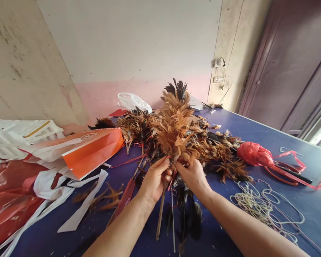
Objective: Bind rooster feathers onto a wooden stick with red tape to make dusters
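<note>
A brown feather bundle (173, 123) on a stick (161, 214) is held upright at its base, pinched between the closed fingers of the left hand (158, 178) and right hand (194, 175), above a blue table (139, 232), with tangled string (267, 210) lying right of the grip.

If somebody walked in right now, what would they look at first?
Probably the fluffy brown feather bundle in the middle, with black feathers at its top and the left hand and right hand at its base. Next might come the bright orange side of the bag on the left, and the pinkish-red wad on the right of the blue table.
</note>
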Tool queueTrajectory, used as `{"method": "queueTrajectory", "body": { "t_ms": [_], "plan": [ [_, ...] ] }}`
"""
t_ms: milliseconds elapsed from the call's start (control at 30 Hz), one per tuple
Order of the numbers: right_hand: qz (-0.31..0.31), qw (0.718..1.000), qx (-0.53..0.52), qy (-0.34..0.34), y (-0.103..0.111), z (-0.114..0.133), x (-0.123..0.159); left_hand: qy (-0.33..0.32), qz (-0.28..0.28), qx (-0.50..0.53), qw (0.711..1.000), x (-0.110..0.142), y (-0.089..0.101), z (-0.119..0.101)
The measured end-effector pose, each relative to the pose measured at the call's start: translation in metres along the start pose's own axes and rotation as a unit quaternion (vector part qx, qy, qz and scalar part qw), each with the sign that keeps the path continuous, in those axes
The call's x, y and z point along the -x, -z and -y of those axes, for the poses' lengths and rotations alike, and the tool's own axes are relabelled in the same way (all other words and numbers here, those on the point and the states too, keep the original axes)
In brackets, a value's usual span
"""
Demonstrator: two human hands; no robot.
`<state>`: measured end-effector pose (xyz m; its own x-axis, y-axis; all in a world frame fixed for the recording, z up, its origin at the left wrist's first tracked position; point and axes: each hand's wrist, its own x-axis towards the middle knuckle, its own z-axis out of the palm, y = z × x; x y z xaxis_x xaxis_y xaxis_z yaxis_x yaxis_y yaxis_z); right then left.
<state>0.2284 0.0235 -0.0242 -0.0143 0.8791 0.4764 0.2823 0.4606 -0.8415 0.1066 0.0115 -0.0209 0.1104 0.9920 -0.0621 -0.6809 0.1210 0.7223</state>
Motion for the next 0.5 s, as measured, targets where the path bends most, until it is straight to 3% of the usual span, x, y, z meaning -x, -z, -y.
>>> {"method": "queueTrajectory", "body": {
  "t_ms": [100,267,367,500],
  "plan": [
    [0.025,1.0,0.013,0.015,0.0035,-0.0016,-0.0033,0.004,0.002,-0.004,1.0,-0.0001,-0.0002,0.0002],
    [0.021,1.0,0.002,-0.018,0.0081,-0.003,-0.0067,0.015,0.02,-0.013,1.0,-0.0006,0.0011,0.0004],
    [0.043,0.992,-0.091,-0.07,0.0097,-0.0025,-0.007,0.023,0.027,-0.013,0.999,-0.0006,0.0014,0.0009],
    [0.054,0.954,-0.234,-0.183,0.011,-0.0029,-0.007,0.027,0.044,-0.01,0.999,-0.0005,0.002,0.0006]
  ]
}}
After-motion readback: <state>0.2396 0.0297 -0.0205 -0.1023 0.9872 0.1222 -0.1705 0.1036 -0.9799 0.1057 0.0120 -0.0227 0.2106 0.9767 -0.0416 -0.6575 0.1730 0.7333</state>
